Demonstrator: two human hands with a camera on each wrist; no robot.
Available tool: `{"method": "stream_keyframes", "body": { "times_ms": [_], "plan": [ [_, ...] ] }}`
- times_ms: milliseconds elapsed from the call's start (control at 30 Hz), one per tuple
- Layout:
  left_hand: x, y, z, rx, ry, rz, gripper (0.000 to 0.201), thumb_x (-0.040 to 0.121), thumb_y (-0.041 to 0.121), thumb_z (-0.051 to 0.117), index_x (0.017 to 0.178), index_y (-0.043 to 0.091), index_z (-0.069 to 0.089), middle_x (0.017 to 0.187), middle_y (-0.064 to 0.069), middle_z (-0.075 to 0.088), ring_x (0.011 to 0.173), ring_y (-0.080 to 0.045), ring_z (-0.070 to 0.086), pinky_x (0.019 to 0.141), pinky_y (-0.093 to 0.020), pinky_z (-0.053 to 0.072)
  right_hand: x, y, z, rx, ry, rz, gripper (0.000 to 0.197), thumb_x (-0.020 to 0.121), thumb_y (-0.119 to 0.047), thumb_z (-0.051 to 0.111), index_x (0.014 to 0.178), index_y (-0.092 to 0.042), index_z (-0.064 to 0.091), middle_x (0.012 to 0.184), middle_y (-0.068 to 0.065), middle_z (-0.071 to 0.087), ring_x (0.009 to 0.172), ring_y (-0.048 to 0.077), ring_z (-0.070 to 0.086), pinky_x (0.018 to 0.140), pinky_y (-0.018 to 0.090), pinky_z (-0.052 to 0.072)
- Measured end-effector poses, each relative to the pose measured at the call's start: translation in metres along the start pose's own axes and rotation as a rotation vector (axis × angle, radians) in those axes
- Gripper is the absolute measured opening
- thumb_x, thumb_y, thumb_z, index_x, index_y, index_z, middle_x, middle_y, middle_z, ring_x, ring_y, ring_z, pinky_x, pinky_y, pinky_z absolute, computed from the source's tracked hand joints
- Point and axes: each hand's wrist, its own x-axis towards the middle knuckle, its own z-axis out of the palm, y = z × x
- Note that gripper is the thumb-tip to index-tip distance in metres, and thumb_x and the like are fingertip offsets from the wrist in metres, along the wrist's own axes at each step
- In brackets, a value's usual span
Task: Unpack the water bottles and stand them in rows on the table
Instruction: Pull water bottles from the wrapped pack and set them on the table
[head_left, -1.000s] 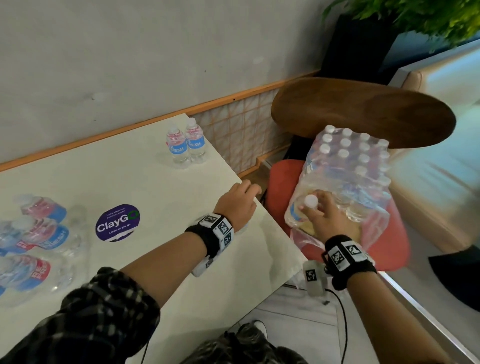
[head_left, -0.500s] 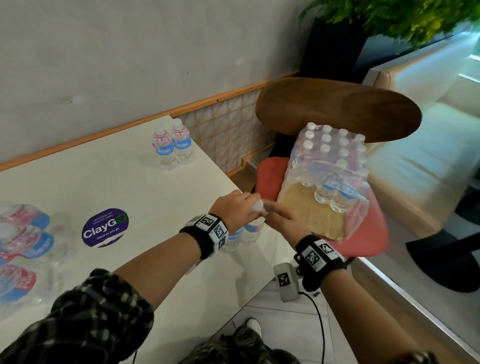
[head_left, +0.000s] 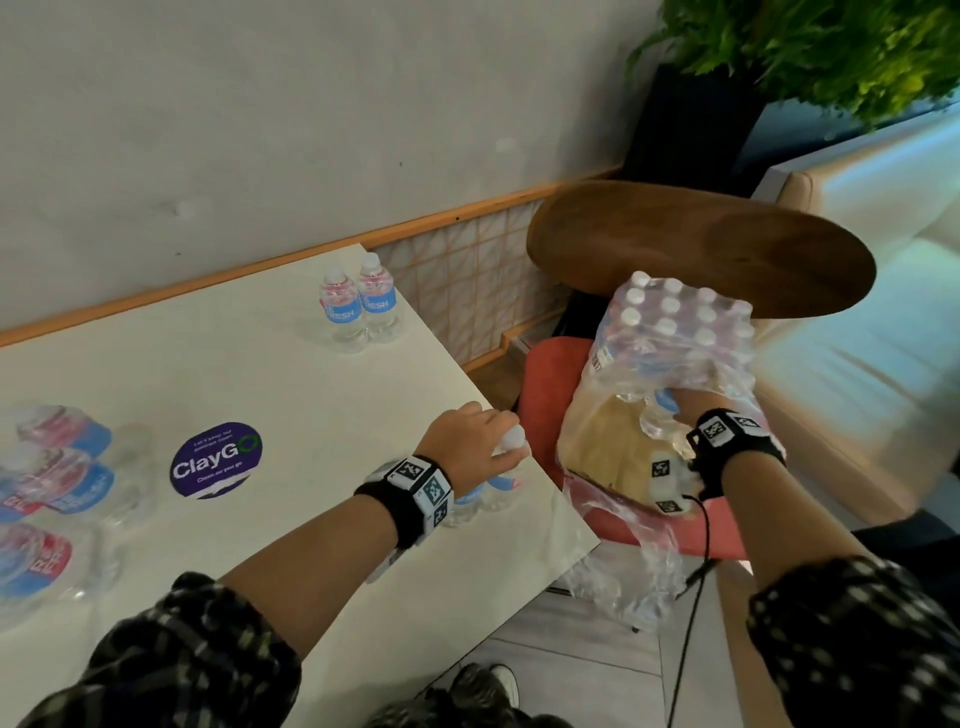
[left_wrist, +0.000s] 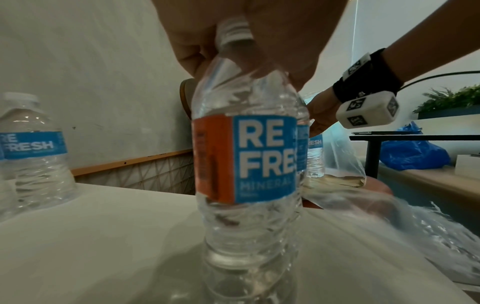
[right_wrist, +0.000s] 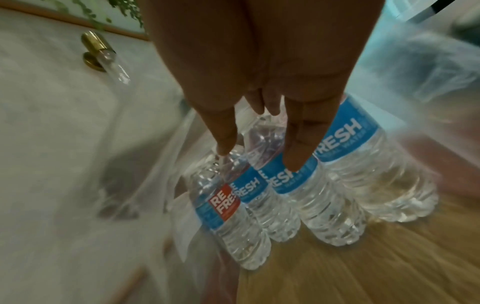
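Observation:
My left hand (head_left: 467, 441) grips a water bottle (head_left: 501, 486) by its white-capped neck at the right edge of the white table (head_left: 260, 384). The left wrist view shows this bottle (left_wrist: 246, 164) upright on the tabletop under my left hand (left_wrist: 285, 41), with a second bottle close behind it. My right hand (head_left: 691, 410) is inside the torn plastic of the bottle pack (head_left: 675, 332) on the red chair. Its straight fingers (right_wrist: 301, 144) reach down over several upright bottles (right_wrist: 337, 185) and hold nothing. Two bottles (head_left: 358, 306) stand at the table's far right corner.
Wrapped bottles (head_left: 52, 467) lie on their sides at the table's left. A purple ClayGo sticker (head_left: 215, 460) marks the tabletop. The pack sits on a cardboard sheet (head_left: 608, 441) on the red chair seat (head_left: 545, 374). Behind are the chair's wooden back (head_left: 701, 249) and a plant (head_left: 805, 52).
My right hand pulled a bottle from the pack and passed it to my left hand at the table edge. The right hand has gone back into the pack.

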Motion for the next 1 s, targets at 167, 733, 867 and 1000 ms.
{"method": "stream_keyframes", "body": {
  "times_ms": [167,733,867,1000],
  "plan": [
    [-0.003,0.001,-0.005,-0.093,-0.040,-0.079,0.044,0.093,0.050,0.047,0.123,0.019,0.054,0.110,0.002,0.062,0.103,-0.019,0.052,0.079,-0.033,0.044,0.029,0.015,-0.001,-0.215,-0.036,-0.011,0.048,0.094,-0.013,0.049,0.140,-0.004,0.039,0.143,0.017,0.043,0.126,0.031,0.047,0.073,0.032,0.046],
    [-0.148,-0.153,-0.052,-0.197,0.243,-0.599,0.031,0.090,0.044,0.055,0.101,0.016,0.057,0.074,0.003,0.053,0.072,-0.020,0.050,0.061,-0.028,0.033,-0.043,0.019,0.045,0.069,0.340,-0.182,0.061,0.090,-0.042,0.057,0.134,-0.002,0.046,0.133,0.024,0.052,0.119,0.041,0.051,0.101,0.050,0.039],
    [-0.191,-0.190,-0.072,-0.075,0.233,-0.712,0.037,0.091,0.043,0.055,0.109,0.010,0.056,0.091,-0.012,0.065,0.084,-0.030,0.059,0.062,-0.032,0.039,-0.072,0.016,0.067,0.343,0.271,-0.269,0.054,0.088,-0.041,0.059,0.131,-0.011,0.042,0.124,0.004,0.051,0.104,0.027,0.054,0.093,0.047,0.048],
    [-0.224,-0.217,-0.084,0.012,0.185,-0.789,0.041,0.092,0.046,0.051,0.110,0.010,0.054,0.096,-0.014,0.065,0.087,-0.031,0.059,0.065,-0.034,0.041,-0.090,0.009,0.088,0.390,0.231,-0.358,0.045,0.088,-0.037,0.062,0.124,-0.014,0.046,0.121,0.005,0.054,0.107,0.025,0.056,0.091,0.046,0.050]
  ]
}}
